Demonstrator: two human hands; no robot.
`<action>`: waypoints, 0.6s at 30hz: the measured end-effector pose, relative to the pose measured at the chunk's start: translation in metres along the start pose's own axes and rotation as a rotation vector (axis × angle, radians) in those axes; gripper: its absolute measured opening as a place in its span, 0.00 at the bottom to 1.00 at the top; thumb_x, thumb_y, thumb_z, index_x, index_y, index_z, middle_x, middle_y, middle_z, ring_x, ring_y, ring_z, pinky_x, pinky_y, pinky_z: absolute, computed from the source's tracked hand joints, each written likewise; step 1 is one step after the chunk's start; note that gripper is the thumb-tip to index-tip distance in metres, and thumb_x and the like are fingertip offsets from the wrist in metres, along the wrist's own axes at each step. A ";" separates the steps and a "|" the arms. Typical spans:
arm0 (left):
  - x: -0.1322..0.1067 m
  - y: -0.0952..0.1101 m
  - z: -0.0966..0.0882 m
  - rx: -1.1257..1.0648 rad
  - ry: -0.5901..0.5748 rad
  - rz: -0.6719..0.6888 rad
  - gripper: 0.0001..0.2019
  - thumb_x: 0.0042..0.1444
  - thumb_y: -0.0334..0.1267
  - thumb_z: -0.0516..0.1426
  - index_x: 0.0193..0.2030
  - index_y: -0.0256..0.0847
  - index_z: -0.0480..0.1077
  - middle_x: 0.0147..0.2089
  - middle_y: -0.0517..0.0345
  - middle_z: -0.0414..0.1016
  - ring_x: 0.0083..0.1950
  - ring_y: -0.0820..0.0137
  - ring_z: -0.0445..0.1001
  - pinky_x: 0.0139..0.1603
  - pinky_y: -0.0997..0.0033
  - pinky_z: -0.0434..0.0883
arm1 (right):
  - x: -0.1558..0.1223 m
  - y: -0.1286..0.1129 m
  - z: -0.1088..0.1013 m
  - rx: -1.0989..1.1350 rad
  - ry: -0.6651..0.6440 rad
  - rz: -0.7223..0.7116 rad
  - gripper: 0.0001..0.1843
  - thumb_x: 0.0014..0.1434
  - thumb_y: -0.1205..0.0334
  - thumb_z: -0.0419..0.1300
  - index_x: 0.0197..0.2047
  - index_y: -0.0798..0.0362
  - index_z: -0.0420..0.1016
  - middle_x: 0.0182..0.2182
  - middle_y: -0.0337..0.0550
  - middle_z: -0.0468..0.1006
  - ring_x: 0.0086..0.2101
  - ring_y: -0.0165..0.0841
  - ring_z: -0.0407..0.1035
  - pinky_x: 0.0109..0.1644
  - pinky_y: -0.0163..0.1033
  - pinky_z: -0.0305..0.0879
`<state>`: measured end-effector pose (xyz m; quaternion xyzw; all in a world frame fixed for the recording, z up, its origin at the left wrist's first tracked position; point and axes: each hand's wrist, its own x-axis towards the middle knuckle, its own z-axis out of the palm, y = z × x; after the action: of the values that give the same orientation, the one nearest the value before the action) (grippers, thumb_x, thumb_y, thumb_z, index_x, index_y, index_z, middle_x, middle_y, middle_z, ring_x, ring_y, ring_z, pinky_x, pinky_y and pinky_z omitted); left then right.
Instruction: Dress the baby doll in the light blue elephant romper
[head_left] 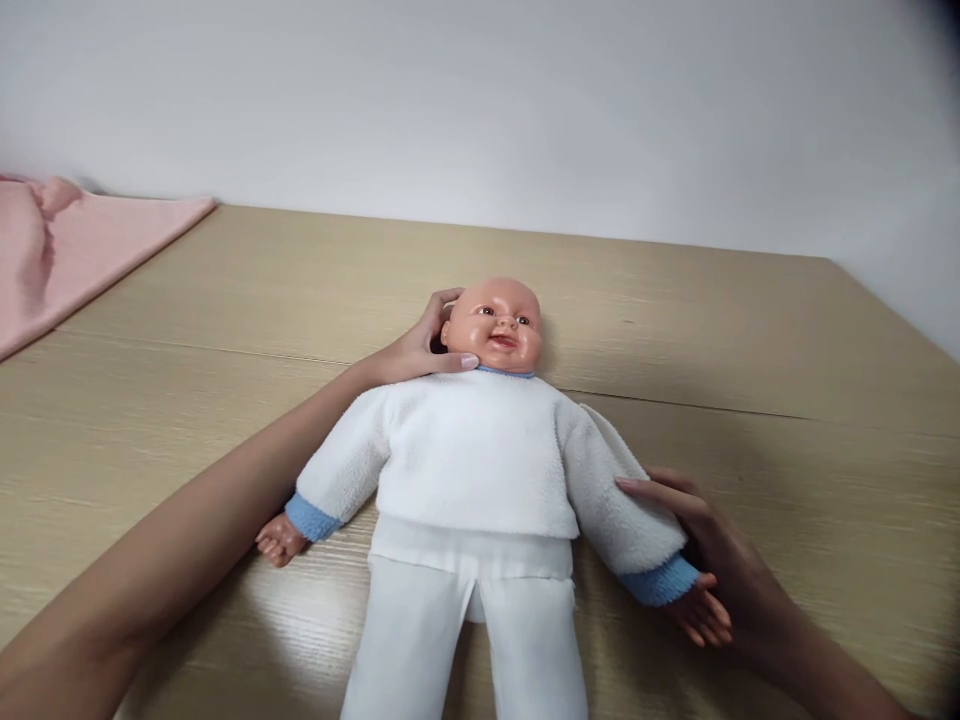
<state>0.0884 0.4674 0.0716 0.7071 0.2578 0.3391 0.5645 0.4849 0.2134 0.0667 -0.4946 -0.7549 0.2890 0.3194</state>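
A baby doll (pixel 472 470) lies face up on the wooden table (pixel 750 340). It wears a white fleece top with blue cuffs and white trousers. My left hand (pixel 416 350) cups the left side of the doll's head (pixel 496 325), fingers curled behind it and thumb under the chin. My right hand (pixel 712 550) reaches under the doll's arm on the right, with the thumb lying on the white sleeve near the blue cuff (pixel 664 582); its fingers are mostly hidden beneath the arm.
A pink cloth (pixel 67 255) lies at the far left of the table. A pale wall (pixel 480 100) runs along the table's far edge. The table's right edge slants away at the upper right.
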 end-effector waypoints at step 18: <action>0.000 -0.005 -0.004 -0.064 -0.009 0.040 0.55 0.53 0.55 0.78 0.79 0.55 0.52 0.80 0.39 0.63 0.81 0.36 0.66 0.78 0.34 0.68 | -0.004 0.008 0.001 -0.028 -0.024 -0.020 0.32 0.72 0.54 0.66 0.76 0.33 0.72 0.70 0.50 0.78 0.64 0.54 0.81 0.63 0.55 0.86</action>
<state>0.0860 0.4711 0.0673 0.6951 0.2302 0.3553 0.5811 0.4902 0.2123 0.0592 -0.4879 -0.7676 0.2810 0.3061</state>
